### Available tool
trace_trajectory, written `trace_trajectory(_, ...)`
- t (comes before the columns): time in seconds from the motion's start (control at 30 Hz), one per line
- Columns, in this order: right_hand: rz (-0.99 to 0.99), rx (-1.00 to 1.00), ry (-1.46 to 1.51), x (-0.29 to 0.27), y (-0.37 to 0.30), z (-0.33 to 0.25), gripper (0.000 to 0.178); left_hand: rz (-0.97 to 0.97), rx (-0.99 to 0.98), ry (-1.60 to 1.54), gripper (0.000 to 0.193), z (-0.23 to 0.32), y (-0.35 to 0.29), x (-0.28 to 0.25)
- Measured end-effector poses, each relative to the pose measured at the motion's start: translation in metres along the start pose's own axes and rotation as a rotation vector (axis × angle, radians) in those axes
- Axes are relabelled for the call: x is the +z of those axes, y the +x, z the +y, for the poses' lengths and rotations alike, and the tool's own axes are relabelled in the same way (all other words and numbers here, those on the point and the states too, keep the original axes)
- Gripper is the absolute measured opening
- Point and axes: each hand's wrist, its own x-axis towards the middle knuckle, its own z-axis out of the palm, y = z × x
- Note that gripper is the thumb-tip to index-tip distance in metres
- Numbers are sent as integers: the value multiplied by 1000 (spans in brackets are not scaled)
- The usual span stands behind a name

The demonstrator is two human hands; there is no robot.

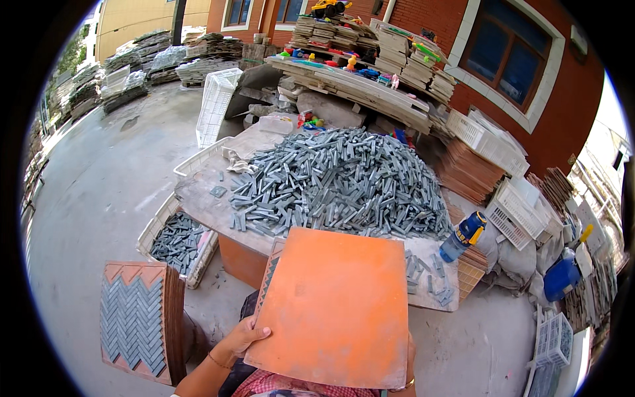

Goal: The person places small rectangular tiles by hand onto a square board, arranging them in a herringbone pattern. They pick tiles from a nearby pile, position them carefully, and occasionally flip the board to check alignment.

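The big flat board (pixel 337 304) is showing plain orange all over. The pile of little stone sticks (pixel 344 178) is looking grey and blue-grey. The tray on the left (pixel 139 317) is showing grey sticks in a zigzag pattern with an orange-brown edge. The crate by the table (pixel 175 241) is looking white, with more grey sticks inside. The bottle (pixel 463 236) is showing blue with a yellow top. The wall (pixel 569 99) is glowing red brick with white window frames.

right hand (pixel 411 362) mostly hidden behind orange board (pixel 336 306)
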Motion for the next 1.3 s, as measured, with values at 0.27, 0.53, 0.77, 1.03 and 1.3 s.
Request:
trace_trajectory(0.27, -250, 107, 181, 6, -24, 47, 36, 239, -36, 343, 39, -19, -40, -22)
trace_trajectory(0.53, -222, 51, 105, 9, 4, 50, 33, 261, 4, 480, 33, -6, -17, -21)
trace_trajectory(0.77, -150, -90, -204, 13, 31, 67, 28, 314, 1, 748, 34, -7, 6, -40)
trace_trajectory(1.03, -111, -344, -1066, 18, 42, 60, 42, 481, -15, 1386, 47, -13, 11, -47)
trace_trajectory(1.3, -164, -298, -1353, 17, 48, 62, 46, 518, -63, 1776, 53, -16, 15, -48)
